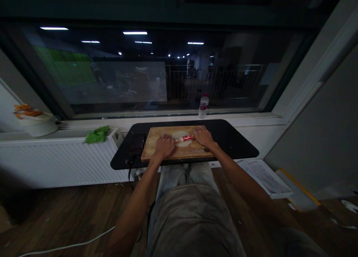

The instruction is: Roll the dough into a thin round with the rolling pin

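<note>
A wooden board [154,137] lies on a small black table in front of me. On it is a flat, round, pale sheet of dough [183,141]. Across the dough runs a rolling pin [184,138] with a red and white wrapping round its middle. My left hand [165,145] is closed over its left end, and my right hand [203,136] is closed over its right end. Both palms face down, so the ends of the pin are hidden. A small dark item [206,150] sits near the board's front right, below my right hand.
On the black table [237,143], a dark object [137,143] with a cable lies left of the board. A water bottle [204,106] stands on the windowsill. A green cloth [97,134] and a white pot [40,125] rest on the radiator [56,163]. A white tray [267,178] is low at right.
</note>
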Available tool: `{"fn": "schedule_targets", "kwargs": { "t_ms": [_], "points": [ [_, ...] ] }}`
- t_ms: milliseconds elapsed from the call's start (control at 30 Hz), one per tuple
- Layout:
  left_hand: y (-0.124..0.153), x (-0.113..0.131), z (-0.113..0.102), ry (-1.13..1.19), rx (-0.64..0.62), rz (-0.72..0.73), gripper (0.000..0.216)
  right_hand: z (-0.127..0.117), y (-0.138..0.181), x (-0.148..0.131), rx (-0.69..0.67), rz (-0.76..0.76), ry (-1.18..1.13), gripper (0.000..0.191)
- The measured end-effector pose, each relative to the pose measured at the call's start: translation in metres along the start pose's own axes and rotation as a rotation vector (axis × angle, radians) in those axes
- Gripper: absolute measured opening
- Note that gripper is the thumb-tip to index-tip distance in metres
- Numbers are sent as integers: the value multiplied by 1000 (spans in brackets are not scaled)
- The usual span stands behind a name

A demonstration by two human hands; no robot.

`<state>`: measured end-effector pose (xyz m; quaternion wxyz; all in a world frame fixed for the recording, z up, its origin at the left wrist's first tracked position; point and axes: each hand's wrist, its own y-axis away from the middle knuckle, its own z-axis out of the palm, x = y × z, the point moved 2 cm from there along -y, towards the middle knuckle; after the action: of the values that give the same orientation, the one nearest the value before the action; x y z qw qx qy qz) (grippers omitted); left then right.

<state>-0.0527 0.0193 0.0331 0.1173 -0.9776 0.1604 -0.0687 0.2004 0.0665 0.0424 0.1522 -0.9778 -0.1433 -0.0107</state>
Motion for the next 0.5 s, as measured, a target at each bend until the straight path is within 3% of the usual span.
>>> {"fn": "schedule_targets", "kwargs": {
  "t_ms": [167, 500],
  "points": [
    [12, 5, -2, 103, 15, -79, 51, 4, 8, 2, 11, -20, -59, 53],
    [23, 9, -4, 106, 56, -28, 46, 4, 26, 4, 54, -20, -85, 56]
  ]
}}
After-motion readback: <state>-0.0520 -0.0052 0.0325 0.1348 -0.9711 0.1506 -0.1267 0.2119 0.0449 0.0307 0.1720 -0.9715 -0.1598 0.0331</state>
